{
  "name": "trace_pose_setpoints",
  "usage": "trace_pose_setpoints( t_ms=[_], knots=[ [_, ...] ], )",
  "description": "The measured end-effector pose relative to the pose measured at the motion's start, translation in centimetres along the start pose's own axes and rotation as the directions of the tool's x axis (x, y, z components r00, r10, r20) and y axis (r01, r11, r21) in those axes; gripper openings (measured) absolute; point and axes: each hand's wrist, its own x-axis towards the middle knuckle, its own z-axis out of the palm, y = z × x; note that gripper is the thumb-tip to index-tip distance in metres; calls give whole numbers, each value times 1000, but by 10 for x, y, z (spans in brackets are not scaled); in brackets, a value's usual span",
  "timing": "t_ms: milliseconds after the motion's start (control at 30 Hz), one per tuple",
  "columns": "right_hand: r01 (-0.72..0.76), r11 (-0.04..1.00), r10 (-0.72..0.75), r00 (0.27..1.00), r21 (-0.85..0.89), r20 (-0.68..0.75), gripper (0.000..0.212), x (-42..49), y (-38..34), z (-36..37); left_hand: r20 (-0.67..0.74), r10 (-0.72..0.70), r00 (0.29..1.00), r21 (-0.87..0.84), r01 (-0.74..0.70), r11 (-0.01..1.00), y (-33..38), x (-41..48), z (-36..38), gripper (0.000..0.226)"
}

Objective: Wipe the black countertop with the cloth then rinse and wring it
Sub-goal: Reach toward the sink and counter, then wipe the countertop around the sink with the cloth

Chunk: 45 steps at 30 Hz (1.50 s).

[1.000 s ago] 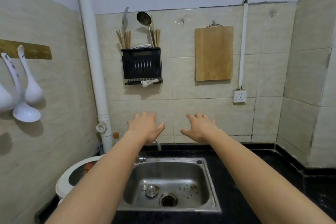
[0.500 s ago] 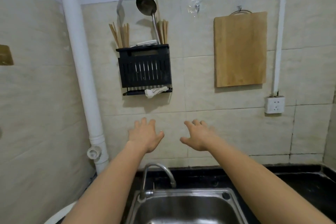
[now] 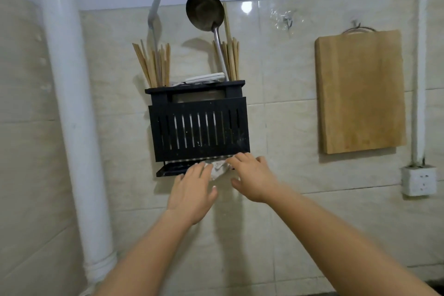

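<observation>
A crumpled whitish cloth (image 3: 218, 168) lies on the bottom shelf of a black wall rack (image 3: 199, 127). My left hand (image 3: 192, 190) is raised just below the shelf, fingers spread, fingertips at the cloth's left edge. My right hand (image 3: 252, 179) reaches in from the right, its fingertips touching the cloth's upper right edge under the rack. Neither hand has closed around the cloth. The black countertop shows only as a dark sliver (image 3: 427, 289) at the bottom right corner.
The rack holds chopsticks (image 3: 153, 65), a metal ladle (image 3: 204, 12) and a spatula (image 3: 156, 5). A wooden cutting board (image 3: 360, 91) hangs to the right, above a wall socket (image 3: 419, 180). A white pipe (image 3: 72, 115) runs down the left.
Both hands rose from in front of the lower tiles up to the rack's bottom shelf and now touch the cloth. The view tilted up, and the sink and faucet left the frame.
</observation>
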Motion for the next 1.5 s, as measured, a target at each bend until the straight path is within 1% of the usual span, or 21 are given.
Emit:
trace_pose_setpoints(
  t_ms=[133, 200, 233, 267, 300, 367, 433, 500, 600, 700, 767, 833, 900, 967, 1067, 1133, 1200, 1333, 1367, 1433, 1500],
  knots=[
    [9, 987, -25, 995, -158, -99, 29, 21, 4, 21, -82, 46, 996, 49, -42, 998, -13, 20, 21, 60],
    [-26, 977, -4, 991, -212, -137, 18, 27, 4, 25, -126, 44, 991, 60, -37, 997, -16, 25, 30, 58],
    [-43, 974, 10, 989, -220, -149, 17, 29, 4, 26, -142, 34, 989, 48, -27, 998, -17, 27, 34, 55],
    [-48, 978, 11, 984, -201, -177, 17, 31, 4, 28, -148, 25, 989, 26, -21, 999, -19, 29, 35, 50],
    [-34, 990, 7, 981, -139, -192, 14, 31, 4, 28, -166, 24, 986, -1, -25, 1000, -19, 30, 36, 44],
    [8, 1000, -6, 969, 6, -246, 2, 28, 7, 23, -268, 37, 963, -55, -54, 997, -19, 31, 39, 31],
    [42, 996, -19, 957, 75, -288, 10, 22, 10, 14, -363, 30, 931, -142, -87, 986, -16, 31, 35, 19],
    [23, 976, 31, 970, 217, -242, 10, 11, 12, -2, -398, 3, 917, -265, -118, 957, -8, 30, 25, 11],
    [-93, 863, 173, 978, 497, -118, 13, -12, 21, -28, -388, 19, 922, -421, -195, 886, 17, 26, 9, 7],
    [-218, 782, 258, 966, 584, 15, 22, -53, 49, -49, -244, 30, 969, -617, -179, 767, 55, 17, -2, 5],
    [-328, 716, 315, 939, 616, 134, 24, -95, 68, -60, -103, 98, 990, -685, -142, 714, 82, 10, 5, 5],
    [-427, 637, 362, 901, 642, 239, 20, -145, 83, -67, 31, 191, 981, -761, -101, 641, 112, -7, 19, 6],
    [-521, 567, 423, 849, 638, 317, 12, -203, 97, -72, 134, 288, 948, -790, -73, 609, 149, -35, 31, 10],
    [-603, 501, 501, 787, 620, 360, 7, -264, 108, -81, 219, 369, 904, -798, -52, 600, 192, -68, 38, 16],
    [-694, 431, 618, 693, 577, 373, 10, -362, 118, -104, 303, 481, 823, -826, -25, 563, 262, -122, 42, 29],
    [-746, 394, 688, 626, 536, 366, 10, -427, 120, -126, 328, 576, 749, -851, -32, 525, 309, -159, 39, 29],
    [-793, 349, 750, 556, 499, 357, 11, -494, 121, -153, 341, 665, 664, -872, -42, 489, 359, -201, 31, 20],
    [-868, 269, 863, 409, 417, 296, 9, -630, 113, -212, 333, 781, 529, -909, -41, 415, 466, -290, 5, 6],
    [-883, 245, 888, 370, 400, 274, 8, -663, 109, -227, 321, 802, 504, -920, -37, 391, 493, -314, -2, 10],
    [-916, 192, 927, 287, 352, 241, 8, -731, 99, -257, 289, 837, 465, -934, -54, 352, 544, -364, -19, 34],
    [-946, 124, 956, 195, 300, 220, 8, -796, 86, -285, 254, 876, 409, -943, -98, 319, 591, -415, -40, 52]
  ],
)
